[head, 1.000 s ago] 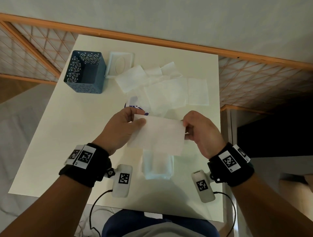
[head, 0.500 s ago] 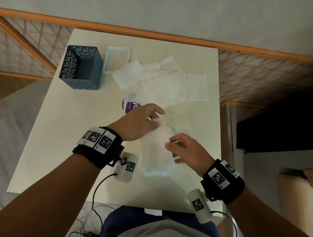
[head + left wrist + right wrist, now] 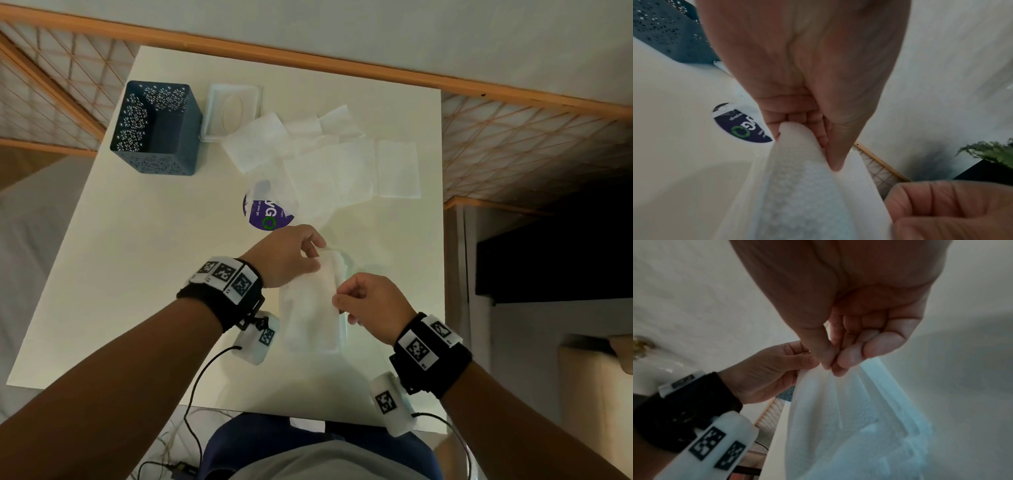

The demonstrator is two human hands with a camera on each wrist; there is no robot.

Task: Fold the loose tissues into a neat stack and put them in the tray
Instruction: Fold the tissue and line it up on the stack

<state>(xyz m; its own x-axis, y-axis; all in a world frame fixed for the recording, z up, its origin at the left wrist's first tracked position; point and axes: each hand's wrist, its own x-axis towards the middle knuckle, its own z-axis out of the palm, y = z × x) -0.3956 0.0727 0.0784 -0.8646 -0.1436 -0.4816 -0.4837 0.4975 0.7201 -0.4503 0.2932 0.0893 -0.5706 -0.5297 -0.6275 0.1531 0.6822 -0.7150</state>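
The folded tissue (image 3: 310,301) is pinched by the left hand (image 3: 291,255) and right hand (image 3: 373,303) just above the tray (image 3: 344,329); edges should be aligned before lowering.

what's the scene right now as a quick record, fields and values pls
held item: folded tissue, over the tray
left hand: pinches the tissue's far end
right hand: pinches its right edge
tray: near table edge, mostly hidden by the tissue
loose tissues: spread flat at the far side of the table
blue basket: far left corner
purple disc: mid-table, partly under a tissue
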